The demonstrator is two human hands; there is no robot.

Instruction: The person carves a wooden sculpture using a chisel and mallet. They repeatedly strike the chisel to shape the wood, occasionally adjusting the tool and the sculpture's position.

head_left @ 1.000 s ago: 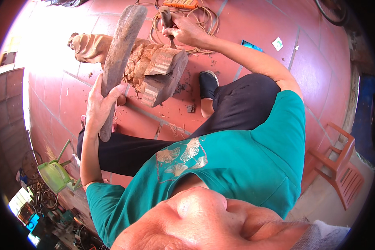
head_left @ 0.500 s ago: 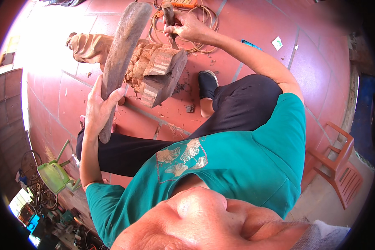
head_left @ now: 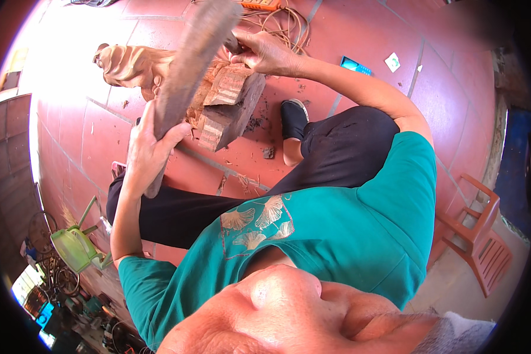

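L grip (head_left: pixel 144 150) has club (head_left: pixel 189 76), R grip (head_left: pixel 265 54) tool hndl (head_left: pixel 232 43).

The wooden carving (head_left: pixel 229 89) looks smooth at left, rough at right; the wooden club (head_left: pixel 190 74) matt; floor tiles (head_left: pixel 389 97) glossy.

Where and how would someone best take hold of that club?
Probably grip the club near its lower end, coming from the left, as the left hand does. It is long and slanted and looks narrower there, so fingers should wrap it more easily; its broader upper part crosses in front of the carving in this view.
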